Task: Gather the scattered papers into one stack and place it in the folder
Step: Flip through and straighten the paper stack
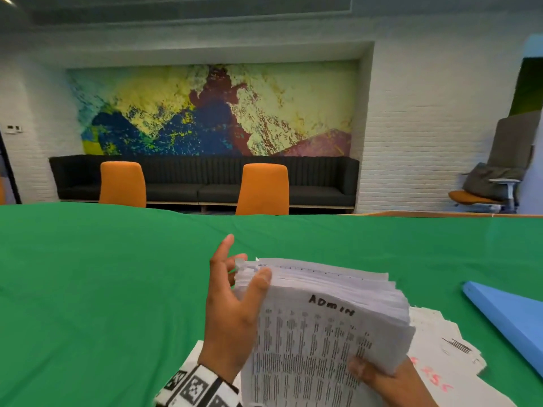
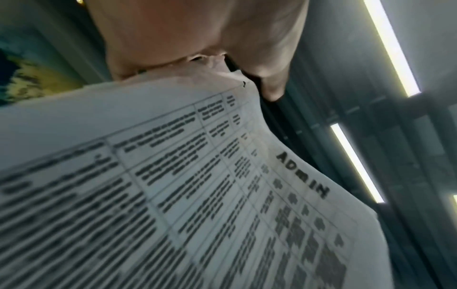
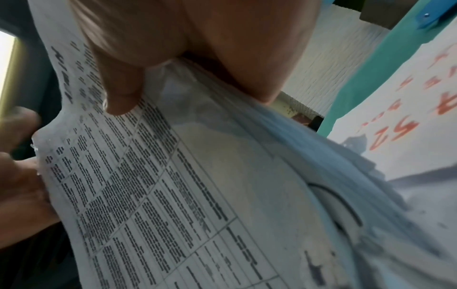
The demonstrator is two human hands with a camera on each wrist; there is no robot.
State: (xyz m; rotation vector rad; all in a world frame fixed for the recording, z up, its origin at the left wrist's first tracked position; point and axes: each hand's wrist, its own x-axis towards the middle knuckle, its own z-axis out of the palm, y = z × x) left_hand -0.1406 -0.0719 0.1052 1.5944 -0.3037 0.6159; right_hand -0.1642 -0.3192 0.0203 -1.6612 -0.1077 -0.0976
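Note:
A thick stack of printed papers (image 1: 317, 324), its top sheet marked "ADMIN", is held tilted above the green table. My left hand (image 1: 246, 271) pinches its far left corner, thumb on the top sheet and index finger pointing up. My right hand (image 1: 370, 374) grips the near right edge, thumb on top. The left wrist view shows the left hand (image 2: 222, 64) at the corner of the stack (image 2: 197, 176). In the right wrist view the right hand (image 3: 185, 78) clamps the stack (image 3: 197, 176). A blue folder (image 1: 511, 315) lies shut on the table to the right.
More loose papers (image 1: 440, 356), one with red writing, lie on the green table cloth (image 1: 102, 274) under and right of the held stack. Two orange chairs (image 1: 263, 189) stand at the table's far edge, a dark sofa behind them.

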